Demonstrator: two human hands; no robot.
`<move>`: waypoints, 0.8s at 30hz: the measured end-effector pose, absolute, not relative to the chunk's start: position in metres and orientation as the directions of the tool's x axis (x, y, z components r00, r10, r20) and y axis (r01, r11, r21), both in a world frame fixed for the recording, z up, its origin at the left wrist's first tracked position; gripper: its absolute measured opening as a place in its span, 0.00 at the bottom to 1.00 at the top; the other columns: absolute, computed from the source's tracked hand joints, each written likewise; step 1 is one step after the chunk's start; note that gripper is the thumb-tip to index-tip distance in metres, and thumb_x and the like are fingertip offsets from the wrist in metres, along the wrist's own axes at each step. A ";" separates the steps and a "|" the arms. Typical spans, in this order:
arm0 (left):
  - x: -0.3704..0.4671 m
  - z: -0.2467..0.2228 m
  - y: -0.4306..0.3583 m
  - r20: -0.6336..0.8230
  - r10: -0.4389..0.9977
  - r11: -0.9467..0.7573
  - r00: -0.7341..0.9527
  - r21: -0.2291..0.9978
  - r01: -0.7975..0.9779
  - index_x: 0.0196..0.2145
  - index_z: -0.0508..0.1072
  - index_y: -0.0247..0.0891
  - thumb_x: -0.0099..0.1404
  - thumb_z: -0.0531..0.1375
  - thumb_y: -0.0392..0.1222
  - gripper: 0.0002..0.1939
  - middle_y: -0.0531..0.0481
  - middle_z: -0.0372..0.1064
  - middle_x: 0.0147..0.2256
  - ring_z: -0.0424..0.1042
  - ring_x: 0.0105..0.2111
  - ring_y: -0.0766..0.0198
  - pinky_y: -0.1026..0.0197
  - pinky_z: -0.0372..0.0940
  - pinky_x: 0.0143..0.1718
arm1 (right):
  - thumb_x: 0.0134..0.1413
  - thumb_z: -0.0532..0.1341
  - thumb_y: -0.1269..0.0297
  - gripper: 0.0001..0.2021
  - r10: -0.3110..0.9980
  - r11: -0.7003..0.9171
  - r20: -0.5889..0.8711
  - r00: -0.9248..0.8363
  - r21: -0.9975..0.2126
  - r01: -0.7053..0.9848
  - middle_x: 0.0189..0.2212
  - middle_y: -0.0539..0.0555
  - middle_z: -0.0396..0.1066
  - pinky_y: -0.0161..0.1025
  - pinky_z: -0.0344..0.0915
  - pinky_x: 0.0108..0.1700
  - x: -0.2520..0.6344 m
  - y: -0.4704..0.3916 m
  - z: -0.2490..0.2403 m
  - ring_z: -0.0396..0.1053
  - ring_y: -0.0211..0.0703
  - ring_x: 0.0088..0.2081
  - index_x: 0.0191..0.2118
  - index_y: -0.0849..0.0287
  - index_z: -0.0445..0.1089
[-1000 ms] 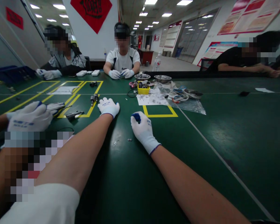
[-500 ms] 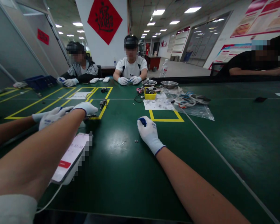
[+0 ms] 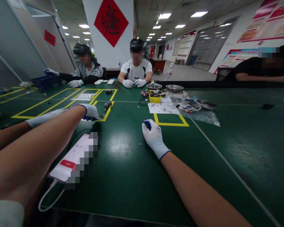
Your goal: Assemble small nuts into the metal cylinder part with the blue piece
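Rings (image 3: 140, 144) lie at eight o'clock from the right hand (image 3: 153, 134); I cannot tell if its curled fingers (image 3: 147, 125) or the left hand (image 3: 91, 112) grip anything.

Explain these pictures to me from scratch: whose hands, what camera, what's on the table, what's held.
There is no robot here. One camera, worn on a person's head, took every picture, looking forward and down. The left hand in a white, blue-edged glove reaches in front of a co-worker's white-gloved hand; what is beneath it is mostly hidden, so I can't tell whether it holds anything. The right hand in a matching glove is curled, hiding whatever might be inside. On the dark green tabletop are two small metal rings, a pale phone with a lit screen, dark-and-silver metal parts, a small yellow plastic box and a clear plastic bag.
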State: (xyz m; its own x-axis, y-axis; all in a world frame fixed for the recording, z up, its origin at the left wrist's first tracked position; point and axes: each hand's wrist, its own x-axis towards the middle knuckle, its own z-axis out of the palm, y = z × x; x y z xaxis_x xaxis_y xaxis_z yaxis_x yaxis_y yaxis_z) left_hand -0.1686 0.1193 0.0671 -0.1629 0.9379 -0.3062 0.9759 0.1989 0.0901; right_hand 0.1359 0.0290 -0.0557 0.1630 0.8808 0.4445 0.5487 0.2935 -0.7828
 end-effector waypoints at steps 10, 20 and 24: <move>-0.022 0.097 0.079 -0.558 0.773 -0.188 0.303 0.255 0.948 0.21 0.77 0.39 0.51 0.69 0.58 0.19 0.45 0.74 0.26 0.74 0.29 0.56 0.54 0.72 0.36 | 0.52 0.68 0.52 0.30 0.759 0.501 0.651 0.001 -0.585 0.638 0.54 0.66 0.76 0.60 0.67 0.59 0.131 0.024 -0.062 0.72 0.64 0.55 0.59 0.61 0.72; -0.042 0.074 0.109 -0.261 0.948 0.006 0.184 0.592 0.806 0.53 0.78 0.36 0.69 0.54 0.64 0.31 0.38 0.79 0.51 0.79 0.45 0.53 0.57 0.74 0.44 | 0.62 0.58 0.60 0.12 0.857 0.434 0.515 0.025 -0.746 0.506 0.39 0.58 0.80 0.47 0.72 0.49 0.138 0.022 -0.049 0.77 0.53 0.42 0.44 0.57 0.76; -0.094 0.041 0.132 0.084 0.945 0.275 -0.316 0.317 0.908 0.63 0.71 0.31 0.71 0.51 0.58 0.34 0.28 0.65 0.65 0.65 0.66 0.40 0.46 0.64 0.63 | 0.62 0.57 0.60 0.11 0.883 0.407 0.470 0.011 -0.775 0.483 0.35 0.55 0.78 0.44 0.71 0.44 0.136 0.021 -0.047 0.76 0.50 0.38 0.43 0.57 0.74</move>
